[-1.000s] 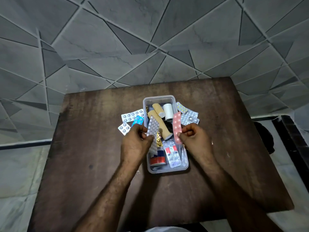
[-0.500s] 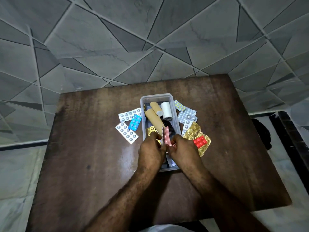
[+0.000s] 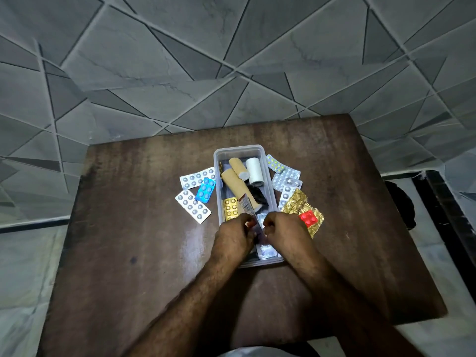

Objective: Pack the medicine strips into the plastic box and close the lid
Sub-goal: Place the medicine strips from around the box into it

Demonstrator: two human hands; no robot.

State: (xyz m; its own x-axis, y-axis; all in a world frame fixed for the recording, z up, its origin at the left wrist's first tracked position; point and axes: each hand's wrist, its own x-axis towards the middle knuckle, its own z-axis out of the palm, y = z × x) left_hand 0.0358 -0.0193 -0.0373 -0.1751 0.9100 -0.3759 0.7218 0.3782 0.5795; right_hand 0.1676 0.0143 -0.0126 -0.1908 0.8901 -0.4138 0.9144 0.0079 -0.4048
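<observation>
A clear plastic box [image 3: 239, 149] stands open in the middle of the brown table [image 3: 128, 240]. Inside lie tan bandage rolls [image 3: 233, 182], a white tape roll [image 3: 254, 170], a black item and a gold strip [image 3: 230, 208]. My left hand [image 3: 233, 238] and my right hand [image 3: 282, 229] meet over the box's near half, both pinching a pink strip [image 3: 248, 206] that stands on edge. Silver and blue strips [image 3: 197, 193] lie left of the box. Silver strips [image 3: 286, 176] and a gold strip with red pills [image 3: 305, 213] lie to its right. No lid is visible.
The table sits on a grey floor of angular tiles [image 3: 180, 60]. A dark band and a black shape [image 3: 401, 204] run past the table's right edge. Bare tabletop shows to the left and near me.
Both hands came together from either side of the box to its near half. The silver strip has left my left hand. The pink strip now stands on edge between both hands.
</observation>
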